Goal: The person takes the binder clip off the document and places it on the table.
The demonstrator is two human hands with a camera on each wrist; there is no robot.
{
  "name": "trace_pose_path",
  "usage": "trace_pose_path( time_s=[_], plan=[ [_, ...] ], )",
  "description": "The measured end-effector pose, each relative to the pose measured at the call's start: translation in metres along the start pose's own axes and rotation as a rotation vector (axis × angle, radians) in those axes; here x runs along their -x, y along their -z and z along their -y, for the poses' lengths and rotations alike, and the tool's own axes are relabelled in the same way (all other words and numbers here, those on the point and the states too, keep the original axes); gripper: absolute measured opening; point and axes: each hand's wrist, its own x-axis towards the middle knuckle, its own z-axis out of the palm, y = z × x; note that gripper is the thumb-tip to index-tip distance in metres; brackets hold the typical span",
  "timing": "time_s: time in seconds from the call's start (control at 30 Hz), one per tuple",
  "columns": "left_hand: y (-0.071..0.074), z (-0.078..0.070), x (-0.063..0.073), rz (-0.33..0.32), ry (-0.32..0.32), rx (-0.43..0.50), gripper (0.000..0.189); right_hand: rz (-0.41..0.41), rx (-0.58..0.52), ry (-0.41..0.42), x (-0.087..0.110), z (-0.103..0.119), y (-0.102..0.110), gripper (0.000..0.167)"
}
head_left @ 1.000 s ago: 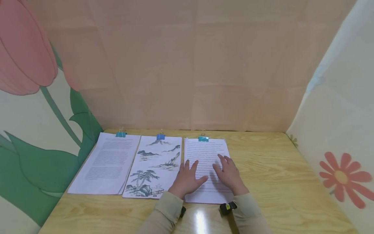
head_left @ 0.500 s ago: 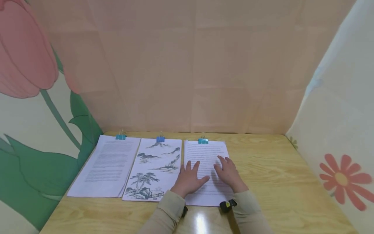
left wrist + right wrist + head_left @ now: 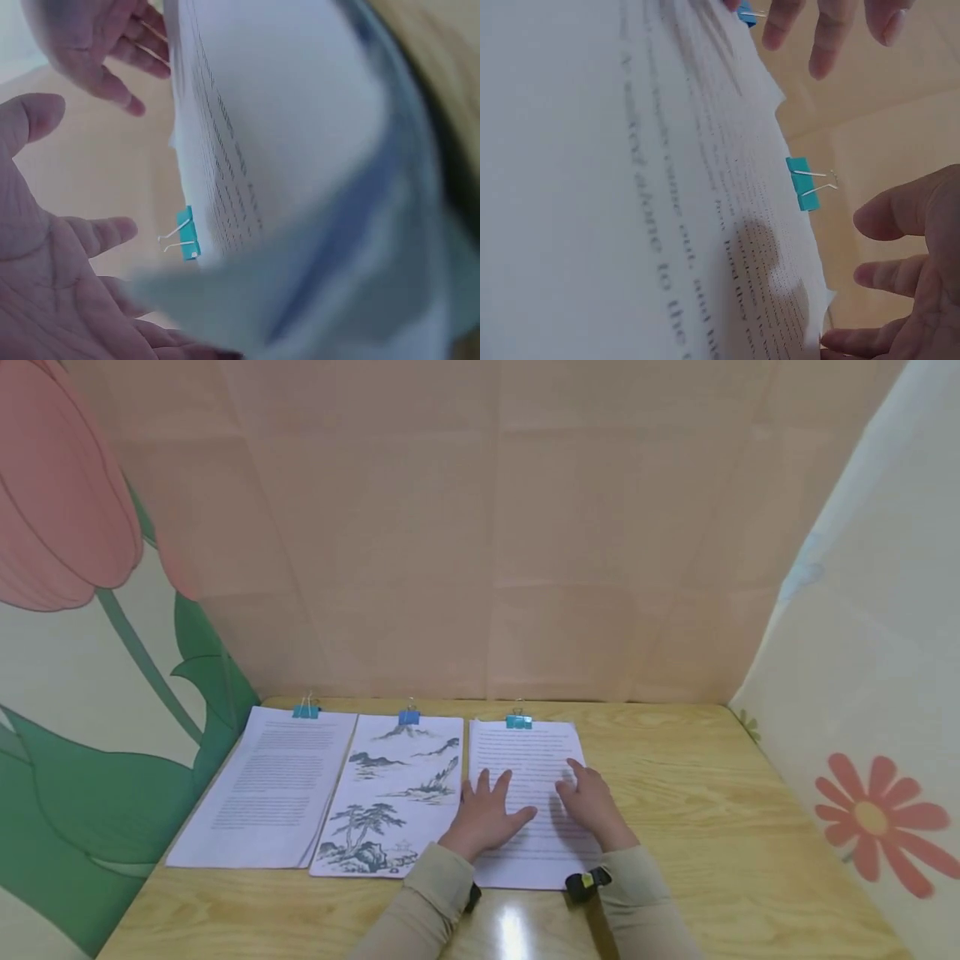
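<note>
A stack of printed sheets lies on the table, held at its top by a teal binder clip. My left hand is over the stack's left edge, fingers spread and thumb pointing inward. Over the right part of the same stack is my right hand, its fingers loosely extended. Neither hand grips anything. In the left wrist view, the left palm faces the pages, and the right hand shows beyond. The right wrist view has the right hand beside the paper's edge, fingers apart.
Left of this stack lies a sheet with ink landscape drawings under a blue binder clip. Farther left is another printed stack with a teal clip. A wooden table carries them, with a plain backdrop behind.
The right hand has shifted slightly rightward and its fingers have drawn closer together. My left hand keeps almost the same place, and the whole head view has moved a little.
</note>
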Motion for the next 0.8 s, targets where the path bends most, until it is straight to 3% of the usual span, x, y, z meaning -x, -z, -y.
trace_pose_path(
  time_s=[0.13, 0.3, 0.5, 0.57, 0.8],
  plan=[
    [0.002, 0.002, -0.002, -0.02, 0.006, 0.07, 0.078, -0.013, -0.074, -0.012, -0.003, -0.004, 0.003, 0.064],
    [0.009, 0.002, -0.006, -0.047, 0.04, 0.188, 0.074, 0.025, -0.076, -0.088, -0.005, -0.009, 0.009, 0.067],
    [0.016, 0.005, -0.01, -0.05, 0.115, 0.287, 0.074, 0.003, -0.117, -0.111, -0.006, -0.019, 0.016, 0.039],
    [0.019, 0.008, -0.011, -0.044, 0.14, 0.321, 0.075, -0.01, -0.119, -0.121, -0.006, -0.023, 0.017, 0.039],
    [0.028, 0.018, -0.011, -0.036, 0.089, 0.469, 0.068, -0.018, -0.129, -0.193, -0.007, -0.032, 0.017, 0.049]
  ],
)
